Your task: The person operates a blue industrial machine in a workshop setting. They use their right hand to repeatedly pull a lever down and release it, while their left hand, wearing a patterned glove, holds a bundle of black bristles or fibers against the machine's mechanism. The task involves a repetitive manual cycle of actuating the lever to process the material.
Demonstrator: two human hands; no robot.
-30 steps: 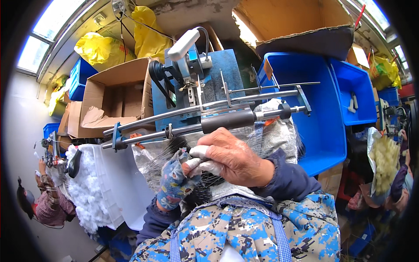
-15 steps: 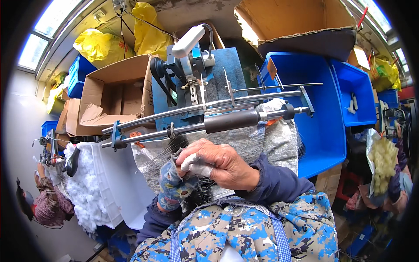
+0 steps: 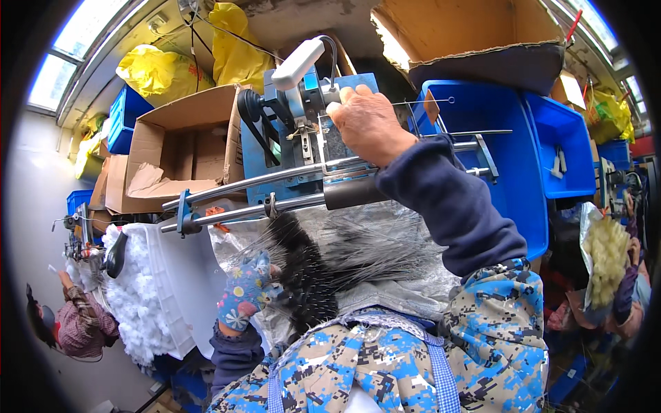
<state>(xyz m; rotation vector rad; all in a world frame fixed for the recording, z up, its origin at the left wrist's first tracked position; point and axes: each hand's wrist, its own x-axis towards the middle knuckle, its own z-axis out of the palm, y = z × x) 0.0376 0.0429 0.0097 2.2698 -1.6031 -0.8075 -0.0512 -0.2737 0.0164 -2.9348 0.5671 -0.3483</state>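
Observation:
My right hand (image 3: 372, 125) reaches up to the blue machine (image 3: 303, 131), its fingers closed beside the machine's round head. A thin wire (image 3: 427, 102) with a looped end sticks out to the right from this hand; the gripped part is hidden. My left hand (image 3: 244, 289), in a blue flowered glove, is low beside black bristles (image 3: 303, 282). Its fingers look curled, and what they hold, if anything, does not show. Many thin metal wires (image 3: 379, 248) lie fanned out on a silvery sheet (image 3: 406, 292) across my lap.
Two metal rods with a dark roller (image 3: 354, 191) cross in front of the machine. An open cardboard box (image 3: 186, 148) stands left, a blue bin (image 3: 509, 199) right. White fluffy fibre (image 3: 131, 289) lies beside a white tub (image 3: 169, 289). Other people work at both sides.
My right hand has left my left hand and moved up and right to the machine. My left hand has shifted slightly left and down. The bristles and fanned wires are now uncovered.

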